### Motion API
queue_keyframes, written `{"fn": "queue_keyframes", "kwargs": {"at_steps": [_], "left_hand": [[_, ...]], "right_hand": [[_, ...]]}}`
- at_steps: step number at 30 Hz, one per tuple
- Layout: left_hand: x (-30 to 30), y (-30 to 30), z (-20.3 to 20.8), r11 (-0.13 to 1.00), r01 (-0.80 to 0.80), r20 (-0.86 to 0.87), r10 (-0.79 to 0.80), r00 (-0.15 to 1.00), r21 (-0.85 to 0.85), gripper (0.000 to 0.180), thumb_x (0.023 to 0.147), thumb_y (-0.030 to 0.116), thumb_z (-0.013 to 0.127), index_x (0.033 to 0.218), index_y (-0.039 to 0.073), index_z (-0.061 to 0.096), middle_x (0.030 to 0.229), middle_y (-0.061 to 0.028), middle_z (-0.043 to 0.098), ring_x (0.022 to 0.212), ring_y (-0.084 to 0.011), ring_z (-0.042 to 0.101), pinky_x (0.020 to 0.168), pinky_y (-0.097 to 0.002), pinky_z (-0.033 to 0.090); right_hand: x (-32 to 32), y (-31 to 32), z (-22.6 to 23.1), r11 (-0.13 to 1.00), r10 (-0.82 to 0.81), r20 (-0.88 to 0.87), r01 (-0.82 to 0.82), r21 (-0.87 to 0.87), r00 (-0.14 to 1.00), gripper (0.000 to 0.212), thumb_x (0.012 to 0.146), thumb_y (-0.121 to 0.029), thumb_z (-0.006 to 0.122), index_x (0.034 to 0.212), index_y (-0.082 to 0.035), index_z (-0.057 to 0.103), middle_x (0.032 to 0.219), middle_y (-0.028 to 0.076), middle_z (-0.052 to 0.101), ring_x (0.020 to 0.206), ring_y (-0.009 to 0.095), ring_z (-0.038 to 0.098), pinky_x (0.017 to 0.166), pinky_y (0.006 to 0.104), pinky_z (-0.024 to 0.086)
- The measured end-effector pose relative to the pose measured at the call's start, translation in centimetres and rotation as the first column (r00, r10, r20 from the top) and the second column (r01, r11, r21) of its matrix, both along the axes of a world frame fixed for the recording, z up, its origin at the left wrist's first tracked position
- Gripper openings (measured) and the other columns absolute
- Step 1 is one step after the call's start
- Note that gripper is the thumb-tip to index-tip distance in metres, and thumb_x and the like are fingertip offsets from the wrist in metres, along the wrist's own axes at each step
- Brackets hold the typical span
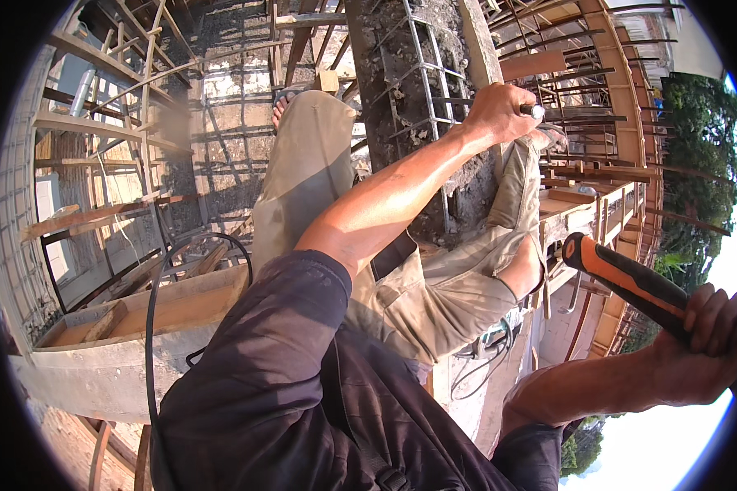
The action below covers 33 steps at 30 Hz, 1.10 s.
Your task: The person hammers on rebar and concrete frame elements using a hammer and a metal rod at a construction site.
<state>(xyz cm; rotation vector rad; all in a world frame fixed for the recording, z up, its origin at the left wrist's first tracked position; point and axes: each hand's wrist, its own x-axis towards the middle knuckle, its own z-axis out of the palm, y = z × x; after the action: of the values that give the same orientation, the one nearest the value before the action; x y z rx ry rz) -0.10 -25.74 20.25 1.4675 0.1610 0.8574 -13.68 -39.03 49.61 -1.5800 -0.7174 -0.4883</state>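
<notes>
My left hand is closed around a short steel chisel, whose round bright end sticks out on the right. Its other end points left toward the steel bars over the rough concrete trough; the tip is hard to make out. Raised at the far right, my right hand grips a hammer by its black and orange handle. The handle's butt points up and left, while the hammer's head is not visible. Below my left forearm, my legs in tan trousers straddle the trough.
A timber board edges the trough. Wooden scaffolding and wall formwork stand at left, with a drop below. More timber formwork with projecting bars runs along the right. A black cable loops beside my left sleeve. Trees rise beyond.
</notes>
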Motion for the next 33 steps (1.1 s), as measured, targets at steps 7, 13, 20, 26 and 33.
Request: {"fn": "queue_keyframes", "kwargs": {"at_steps": [7,13,20,26,33], "left_hand": [[1.1,-0.2,-0.5,0.992,0.082,-0.025,-0.08,0.996,0.096,0.035,0.077,0.037,0.079,0.081,0.004,0.07,0.07,-0.0158,0.066,0.066,-0.0277,0.067,0.064,-0.0415,0.048],[1.0,-0.1,-0.7,0.999,0.037,0.016,-0.037,0.999,-0.019,0.032,0.078,0.033,0.074,0.083,0.002,0.073,0.07,-0.0144,0.069,0.062,-0.0232,0.066,0.059,-0.039,0.047],[0.6,0.4,0.1,0.995,0.093,-0.063,-0.091,0.994,0.03,0.036,0.08,0.037,0.076,0.085,0.001,0.074,0.072,-0.0163,0.069,0.064,-0.0236,0.067,0.06,-0.0379,0.048],[1.9,1.6,-2.8,0.977,0.209,0.015,-0.209,0.978,-0.042,0.04,0.075,0.036,0.085,0.09,0.001,0.072,0.07,-0.005,0.06,0.07,-0.0097,0.059,0.063,-0.03,0.046],[-0.2,1.4,-0.6,0.975,0.219,-0.037,-0.221,0.975,-0.037,0.032,0.077,0.034,0.077,0.084,0.003,0.075,0.062,-0.0067,0.064,0.057,-0.0128,0.057,0.056,-0.0334,0.043]], "right_hand": [[2.6,-2.8,-15.3,0.662,-0.473,-0.557,-0.142,-0.736,0.682,0.031,0.092,-0.025,0.067,0.071,-0.007,0.052,0.054,-0.003,0.044,0.043,0.008,0.04,0.042,0.0264,0.033],[-1.8,-0.7,-5.0,0.91,-0.28,-0.339,0.137,-0.39,0.898,0.022,0.093,-0.018,0.071,0.081,-0.008,0.054,0.052,-0.005,0.037,0.037,0.003,0.03,0.034,0.0219,0.023],[0.4,1.5,-4.8,0.99,-0.103,-0.151,0.116,0.08,0.983,0.041,0.102,-0.019,0.045,0.063,-0.017,0.035,0.053,-0.005,0.025,0.043,0.006,0.026,0.043,0.0237,0.027],[0.7,-2.1,-14.5,0.662,-0.438,-0.564,-0.174,-0.729,0.7,0.028,0.089,-0.023,0.074,0.078,-0.01,0.052,0.053,-0.005,0.041,0.04,0.004,0.035,0.037,0.0237,0.026],[-1.0,-1.4,-1.0,0.986,-0.159,-0.102,0.152,-0.071,0.982,0.032,0.099,-0.022,0.057,0.071,-0.009,0.051,0.05,-0.006,0.029,0.038,0.004,0.025,0.037,0.0231,0.021]]}}
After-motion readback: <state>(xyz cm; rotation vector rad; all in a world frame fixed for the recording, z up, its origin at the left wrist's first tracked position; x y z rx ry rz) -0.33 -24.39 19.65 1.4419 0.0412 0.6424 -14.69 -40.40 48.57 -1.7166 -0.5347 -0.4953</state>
